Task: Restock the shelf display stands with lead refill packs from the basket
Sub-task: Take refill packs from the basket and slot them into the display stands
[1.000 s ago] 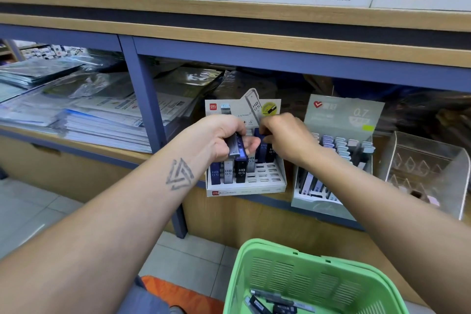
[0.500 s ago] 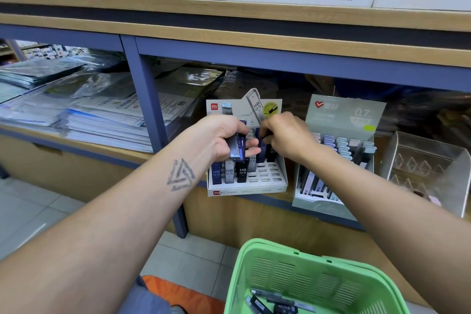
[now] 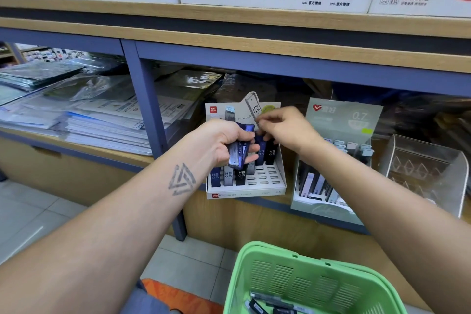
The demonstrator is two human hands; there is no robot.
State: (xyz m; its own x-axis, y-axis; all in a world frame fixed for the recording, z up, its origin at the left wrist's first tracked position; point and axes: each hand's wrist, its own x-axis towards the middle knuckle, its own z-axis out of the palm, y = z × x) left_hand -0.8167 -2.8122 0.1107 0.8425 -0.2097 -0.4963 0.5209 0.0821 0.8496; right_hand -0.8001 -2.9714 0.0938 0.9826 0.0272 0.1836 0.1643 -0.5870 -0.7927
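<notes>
Green plastic basket, slotted; cardboard display stand, matt; glossy refill packs.

Packs in left hand: small bunch of slim blue and grey lead refill packs, gripped upright, in front of the white stand.
White stand: shelf edge; HB 0.5 packs upright at its 9 o'clock side and back row, slots at 3 o'clock bare.
Grey-green stand: at 3 o'clock, marked 0.7, holds packs.
Basket: green, 6 o'clock, few packs inside.

wooden shelving on blue-grey steel frame — stacked paper goods left. pale tiled floor below.
</notes>
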